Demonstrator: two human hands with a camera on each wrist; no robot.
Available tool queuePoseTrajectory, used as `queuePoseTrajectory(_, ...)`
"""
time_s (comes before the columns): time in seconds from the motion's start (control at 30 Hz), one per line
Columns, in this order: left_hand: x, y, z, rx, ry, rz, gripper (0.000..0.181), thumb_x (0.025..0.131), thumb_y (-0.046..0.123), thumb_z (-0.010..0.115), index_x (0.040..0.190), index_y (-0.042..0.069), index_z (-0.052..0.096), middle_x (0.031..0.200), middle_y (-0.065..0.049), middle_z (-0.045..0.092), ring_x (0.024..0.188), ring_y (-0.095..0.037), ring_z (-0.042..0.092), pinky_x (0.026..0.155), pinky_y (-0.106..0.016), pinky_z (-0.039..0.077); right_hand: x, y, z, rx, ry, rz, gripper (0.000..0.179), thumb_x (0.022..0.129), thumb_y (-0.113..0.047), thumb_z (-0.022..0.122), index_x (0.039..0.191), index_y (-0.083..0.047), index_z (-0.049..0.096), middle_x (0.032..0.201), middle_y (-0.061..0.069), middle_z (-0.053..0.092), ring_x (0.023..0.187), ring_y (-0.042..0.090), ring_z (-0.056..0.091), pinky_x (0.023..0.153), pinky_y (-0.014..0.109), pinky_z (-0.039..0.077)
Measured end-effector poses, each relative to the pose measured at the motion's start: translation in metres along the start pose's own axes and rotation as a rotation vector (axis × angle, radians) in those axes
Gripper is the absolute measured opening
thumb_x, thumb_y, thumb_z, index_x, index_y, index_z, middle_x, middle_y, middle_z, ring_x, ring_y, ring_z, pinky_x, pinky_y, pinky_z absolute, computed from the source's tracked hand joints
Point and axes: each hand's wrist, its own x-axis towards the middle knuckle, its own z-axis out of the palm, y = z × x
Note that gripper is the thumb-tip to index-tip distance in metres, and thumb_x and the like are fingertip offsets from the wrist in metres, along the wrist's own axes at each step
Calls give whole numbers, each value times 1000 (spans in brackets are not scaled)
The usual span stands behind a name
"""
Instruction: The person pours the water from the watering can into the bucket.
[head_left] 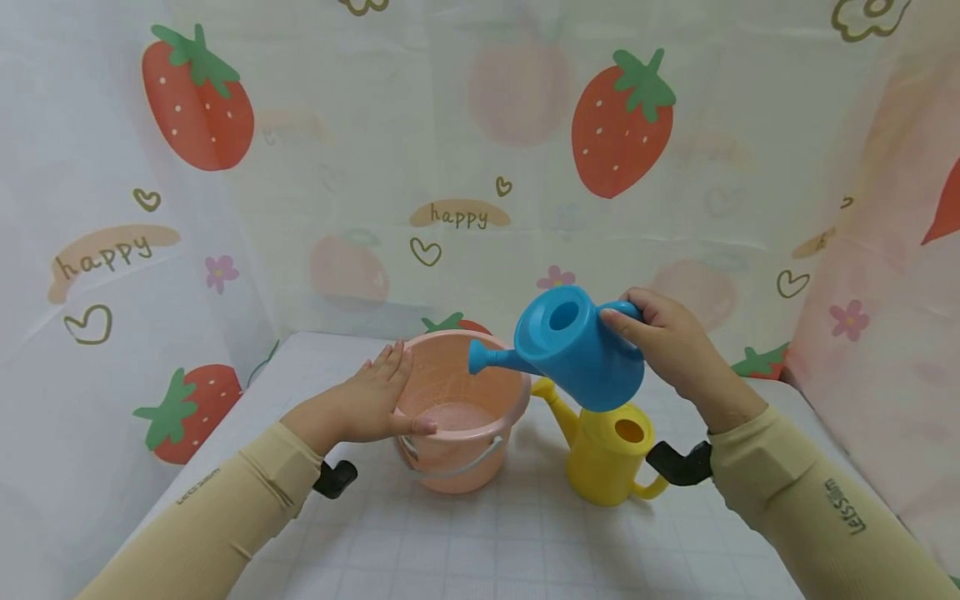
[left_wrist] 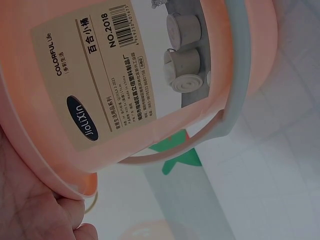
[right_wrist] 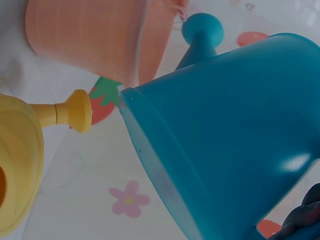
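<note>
My right hand (head_left: 667, 342) grips the handle of a blue watering can (head_left: 581, 358), held tilted above the table. Its spout head (right_wrist: 202, 30) points left over the mouth of a pink bucket (head_left: 461, 462), and thin streams of water come from it. On the bucket's left rim rests my left hand (head_left: 367, 400), fingers straight along the far side and thumb on the near rim. A label (left_wrist: 95, 75) on the bucket's side shows in the left wrist view. Below the blue can stands a yellow watering can (head_left: 603, 467), upright, spout towards the bucket.
The bucket's pale handle (head_left: 465, 467) hangs down its front. A white cloth with a faint grid covers the table (head_left: 420, 550). Curtains (head_left: 360, 125) printed with strawberries, hearts and flowers surround the table at the back and both sides.
</note>
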Motion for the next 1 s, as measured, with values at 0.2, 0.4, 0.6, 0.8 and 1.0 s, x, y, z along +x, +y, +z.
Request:
queuePoseTrajectory(0.2, 0, -1, 0, -1, 1, -1, 118, 72, 79, 43, 144, -5, 2, 150, -22, -6, 138, -36, -3, 109, -52, 9, 0, -1, 0, -3, 1, 3, 38, 93, -41, 47, 93, -3, 51, 78, 13, 44, 91, 29, 48, 77, 39, 41)
queuePoseTrajectory(0.4, 0, 0, 0, -1, 1, 1, 118, 72, 79, 43, 144, -5, 1, 150, -23, -6, 138, -36, -3, 109, -52, 9, 0, -1, 0, -14, 3, 3, 39, 93, -41, 47, 93, -3, 51, 78, 13, 44, 91, 28, 48, 77, 39, 41)
queuePoseTrajectory(0.6, -1, 2, -1, -6, -3, -1, 117, 73, 78, 44, 144, -5, 2, 150, -23, -6, 138, -36, -3, 109, -53, 9, 0, -2, 0, -11, 0, 4, 39, 93, -42, 47, 93, -3, 50, 79, 13, 44, 91, 29, 48, 77, 39, 41)
queuePoseTrajectory(0.8, -1, 2, -2, -9, -4, -1, 116, 74, 76, 45, 144, -6, 2, 150, -23, -6, 138, -36, -3, 109, -53, 8, 1, -2, 0, -8, 0, 2, 39, 93, -41, 47, 93, -3, 51, 79, 13, 44, 91, 29, 48, 77, 38, 41)
queuePoseTrajectory(1.0, -1, 1, 0, 0, -4, -2, 119, 71, 80, 42, 144, -5, 1, 150, -23, -7, 138, -36, -3, 109, -52, 9, 0, -2, 0, -13, -1, 0, 38, 93, -41, 47, 92, -3, 51, 78, 13, 43, 91, 28, 48, 76, 38, 41)
